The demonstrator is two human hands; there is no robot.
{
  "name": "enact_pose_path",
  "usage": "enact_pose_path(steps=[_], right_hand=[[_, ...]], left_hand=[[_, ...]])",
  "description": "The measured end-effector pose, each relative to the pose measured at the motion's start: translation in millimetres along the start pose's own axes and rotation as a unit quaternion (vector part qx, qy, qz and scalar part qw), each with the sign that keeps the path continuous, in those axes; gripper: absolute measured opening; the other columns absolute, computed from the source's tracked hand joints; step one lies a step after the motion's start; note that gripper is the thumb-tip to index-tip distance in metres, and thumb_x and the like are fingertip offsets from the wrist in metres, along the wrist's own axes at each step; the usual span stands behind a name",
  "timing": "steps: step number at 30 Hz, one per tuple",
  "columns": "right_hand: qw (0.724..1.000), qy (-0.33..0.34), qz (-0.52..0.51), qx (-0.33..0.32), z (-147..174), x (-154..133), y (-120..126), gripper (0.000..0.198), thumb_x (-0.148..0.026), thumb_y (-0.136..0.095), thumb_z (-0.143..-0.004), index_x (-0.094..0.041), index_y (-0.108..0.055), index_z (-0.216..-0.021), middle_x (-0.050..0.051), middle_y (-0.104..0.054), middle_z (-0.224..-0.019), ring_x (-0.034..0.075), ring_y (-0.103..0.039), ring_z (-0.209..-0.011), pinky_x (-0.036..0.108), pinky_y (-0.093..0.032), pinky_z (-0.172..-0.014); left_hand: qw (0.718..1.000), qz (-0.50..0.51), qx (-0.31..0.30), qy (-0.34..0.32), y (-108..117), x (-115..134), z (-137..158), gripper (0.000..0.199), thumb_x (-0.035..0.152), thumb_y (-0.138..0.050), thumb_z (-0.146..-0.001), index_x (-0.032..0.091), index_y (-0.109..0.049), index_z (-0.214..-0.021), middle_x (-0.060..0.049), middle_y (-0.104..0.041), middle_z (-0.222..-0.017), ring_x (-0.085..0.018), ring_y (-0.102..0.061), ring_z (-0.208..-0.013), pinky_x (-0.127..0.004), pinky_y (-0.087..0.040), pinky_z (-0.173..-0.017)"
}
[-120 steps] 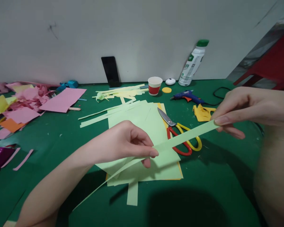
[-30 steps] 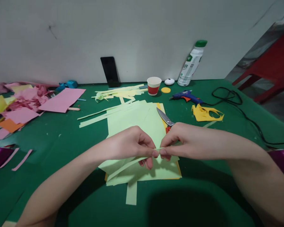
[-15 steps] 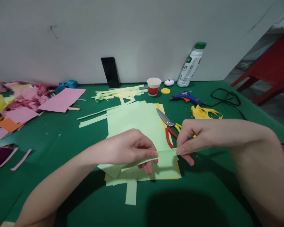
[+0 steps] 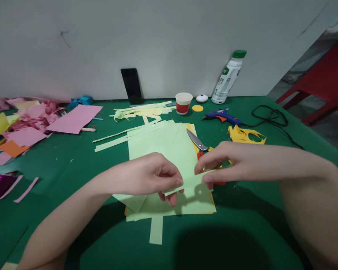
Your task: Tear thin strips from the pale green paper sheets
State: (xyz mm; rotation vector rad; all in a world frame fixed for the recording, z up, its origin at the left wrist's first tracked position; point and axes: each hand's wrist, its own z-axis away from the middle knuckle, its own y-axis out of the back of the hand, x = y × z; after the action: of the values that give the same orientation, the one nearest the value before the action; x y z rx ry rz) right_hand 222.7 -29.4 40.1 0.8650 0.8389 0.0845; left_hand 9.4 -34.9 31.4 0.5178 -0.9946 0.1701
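Note:
A narrow strip of light green paper [image 4: 192,182] is stretched between my two hands. My left hand [image 4: 159,178] pinches it between thumb and fingers near its left part. At the strip's right part, my right hand [image 4: 218,165] grips it between thumb and fingers. Below them lies a stack of light green paper sheets [image 4: 157,144], with orange-yellow sheets showing at its edges. Scissors [image 4: 196,141] with red and yellow handles rest on the stack's right side, their handles partly hidden behind my right hand. A loose green strip [image 4: 156,230] sticks out from the stack's near edge.
Cut green strips [image 4: 146,110], a paper cup [image 4: 183,104], a blue glue gun [image 4: 222,116] with its cord and torn yellow paper [image 4: 246,135] lie farther back. A phone [image 4: 132,86] and a bottle [image 4: 228,80] lean on the wall. Pink paper scraps [image 4: 30,116] fill the left.
My right hand has shifted left along the strip, covering more of the scissors' handles. My left hand has moved slightly left, and less of the strip shows beyond it.

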Motion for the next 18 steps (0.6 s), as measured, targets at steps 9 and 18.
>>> enact_pose_path(steps=[9,18], right_hand=[[0.995,-0.011,-0.081,-0.054,0,-12,-6,0.033,-0.026,-0.038,-0.084,-0.015,-0.056,-0.059,-0.003,-0.051,-0.052,0.006,-0.037,-0.045,0.02,-0.026,-0.043],[0.997,-0.008,-0.044,-0.058,13,-15,-2,0.033,-0.025,-0.039,-0.084,-0.016,-0.056,-0.057,-0.002,-0.054,-0.053,0.008,-0.043,-0.047,0.02,-0.032,-0.047]], left_hand=[[0.999,0.029,0.009,-0.012,2,-5,2,0.021,0.015,-0.042,-0.077,0.015,-0.052,-0.059,0.002,-0.064,-0.061,-0.007,-0.059,-0.059,-0.012,-0.042,-0.054],[1.0,0.005,-0.019,0.015,2,-2,9,0.019,0.015,-0.041,-0.073,0.016,-0.044,-0.055,0.001,-0.063,-0.057,-0.009,-0.058,-0.057,-0.014,-0.035,-0.046]])
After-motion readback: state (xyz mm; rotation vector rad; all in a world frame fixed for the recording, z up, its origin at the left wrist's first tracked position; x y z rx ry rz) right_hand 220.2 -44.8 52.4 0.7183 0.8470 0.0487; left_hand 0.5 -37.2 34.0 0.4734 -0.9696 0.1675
